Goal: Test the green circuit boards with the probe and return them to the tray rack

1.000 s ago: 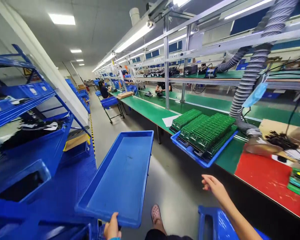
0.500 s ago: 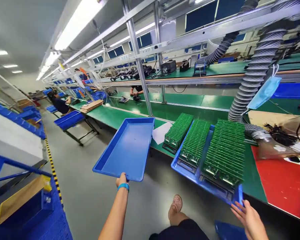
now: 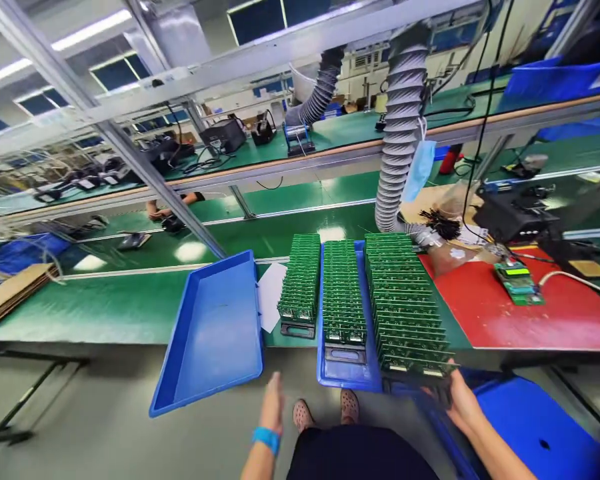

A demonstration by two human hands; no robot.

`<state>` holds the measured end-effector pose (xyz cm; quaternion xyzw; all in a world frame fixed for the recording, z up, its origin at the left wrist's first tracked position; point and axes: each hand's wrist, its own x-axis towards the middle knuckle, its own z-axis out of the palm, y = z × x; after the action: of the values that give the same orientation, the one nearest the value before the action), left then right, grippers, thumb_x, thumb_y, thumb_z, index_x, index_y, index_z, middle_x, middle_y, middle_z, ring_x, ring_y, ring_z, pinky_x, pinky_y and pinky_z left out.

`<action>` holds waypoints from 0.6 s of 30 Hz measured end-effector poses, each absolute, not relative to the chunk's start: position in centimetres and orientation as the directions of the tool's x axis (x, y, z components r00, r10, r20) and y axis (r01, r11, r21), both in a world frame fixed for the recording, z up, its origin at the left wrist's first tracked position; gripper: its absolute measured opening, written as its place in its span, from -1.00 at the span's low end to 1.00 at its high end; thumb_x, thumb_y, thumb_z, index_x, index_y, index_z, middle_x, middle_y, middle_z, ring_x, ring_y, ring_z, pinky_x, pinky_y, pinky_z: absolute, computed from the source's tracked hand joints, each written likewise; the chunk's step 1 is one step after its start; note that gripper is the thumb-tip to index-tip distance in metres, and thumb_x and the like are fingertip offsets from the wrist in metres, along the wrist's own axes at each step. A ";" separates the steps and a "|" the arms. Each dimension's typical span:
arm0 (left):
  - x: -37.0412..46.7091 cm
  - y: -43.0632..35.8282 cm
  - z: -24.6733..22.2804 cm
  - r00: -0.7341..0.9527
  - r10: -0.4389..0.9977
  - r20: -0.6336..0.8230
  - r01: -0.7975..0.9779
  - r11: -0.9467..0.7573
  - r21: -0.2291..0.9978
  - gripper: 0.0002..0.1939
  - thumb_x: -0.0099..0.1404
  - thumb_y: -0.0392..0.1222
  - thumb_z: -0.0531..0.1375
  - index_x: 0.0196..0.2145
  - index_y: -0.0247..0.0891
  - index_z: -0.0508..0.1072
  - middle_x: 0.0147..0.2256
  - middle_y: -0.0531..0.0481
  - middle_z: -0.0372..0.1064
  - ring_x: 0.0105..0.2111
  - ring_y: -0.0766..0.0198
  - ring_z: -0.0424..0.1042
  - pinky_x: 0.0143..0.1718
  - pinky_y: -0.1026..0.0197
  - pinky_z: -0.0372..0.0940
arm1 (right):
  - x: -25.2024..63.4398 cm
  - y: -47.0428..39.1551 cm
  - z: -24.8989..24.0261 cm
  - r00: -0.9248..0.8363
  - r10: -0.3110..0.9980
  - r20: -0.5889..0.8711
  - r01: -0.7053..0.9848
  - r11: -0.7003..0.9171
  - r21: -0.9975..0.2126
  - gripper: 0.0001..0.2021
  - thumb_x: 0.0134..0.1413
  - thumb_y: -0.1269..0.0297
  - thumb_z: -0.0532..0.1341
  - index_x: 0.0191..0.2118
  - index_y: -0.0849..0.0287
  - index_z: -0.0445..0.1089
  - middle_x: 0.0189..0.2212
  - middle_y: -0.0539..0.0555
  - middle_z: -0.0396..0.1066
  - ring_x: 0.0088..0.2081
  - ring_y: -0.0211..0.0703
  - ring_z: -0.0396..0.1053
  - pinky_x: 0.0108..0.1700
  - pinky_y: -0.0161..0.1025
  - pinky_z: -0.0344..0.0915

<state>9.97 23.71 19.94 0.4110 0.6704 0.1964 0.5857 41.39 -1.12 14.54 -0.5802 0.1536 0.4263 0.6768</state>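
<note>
My left hand (image 3: 273, 407), a blue band at its wrist, is a little blurred. Its fingers are stretched out and hold nothing. Just left of it, a bare blue tray (image 3: 220, 327) lies on the bench, its near end jutting past the edge. My right hand (image 3: 461, 400) grips the near corner of the right-hand rack of green circuit boards (image 3: 405, 300); its fingertips are partly hidden. Beside that rack, a middle rack of circuit boards (image 3: 344, 293) stands in another blue tray (image 3: 327, 373). A third rack of circuit boards (image 3: 301, 277) stands on the bench to its left.
White paper (image 3: 271, 297) lies between tray and racks. A red mat (image 3: 480, 313) with a small display device (image 3: 517, 280) is at right. A grey duct hose (image 3: 400, 133) hangs behind. Blue plastic (image 3: 535, 427) is low at right. Another person's hands (image 3: 157, 212) show across the bench.
My left hand has let go of the bare tray, which now lies on the bench. My right hand has moved from the loaded tray's corner to the right-hand rack. The view has turned right.
</note>
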 end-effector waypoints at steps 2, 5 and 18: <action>14.8 20.7 18.8 0.335 0.621 -0.708 0.366 0.607 0.705 -0.54 0.19 -0.04 0.29 -0.02 -0.34 0.42 -0.03 -0.21 0.41 -0.08 0.12 0.45 0.03 0.03 0.30 | 41.6 -0.9 14.7 0.569 0.411 -0.712 -0.768 -0.044 -0.639 -0.51 -0.17 -0.19 0.26 -0.28 0.17 0.41 -0.35 0.19 0.56 -0.20 0.16 0.52 -0.25 0.06 0.47; 22.0 17.2 17.0 0.614 0.313 -0.724 0.452 0.613 0.648 -0.16 -0.24 -0.28 0.51 0.04 -0.30 0.37 -0.09 -0.22 0.45 -0.19 0.08 0.51 -0.10 0.00 0.38 | 42.0 -0.7 14.9 0.560 0.421 -0.714 -0.767 -0.062 -0.638 -0.53 -0.14 -0.17 0.26 -0.32 0.19 0.41 -0.40 0.20 0.56 -0.27 0.12 0.53 -0.28 0.01 0.47; 28.0 14.6 14.7 0.844 0.322 -0.429 0.313 0.354 0.881 -0.61 0.12 -0.39 0.30 -0.10 -0.32 0.30 -0.36 0.10 0.35 -0.59 0.49 0.26 -0.56 0.37 0.27 | 39.3 1.2 16.7 0.736 0.313 -0.601 -0.602 -0.104 -0.792 -0.59 -0.28 -0.14 0.30 -0.54 0.09 0.23 -0.78 -0.12 0.25 -0.68 -0.17 0.29 -0.65 -0.26 0.26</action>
<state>27.98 14.58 14.68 0.5683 0.2793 0.0032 0.7740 39.32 1.16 16.71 -0.6572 0.1101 0.3464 0.6603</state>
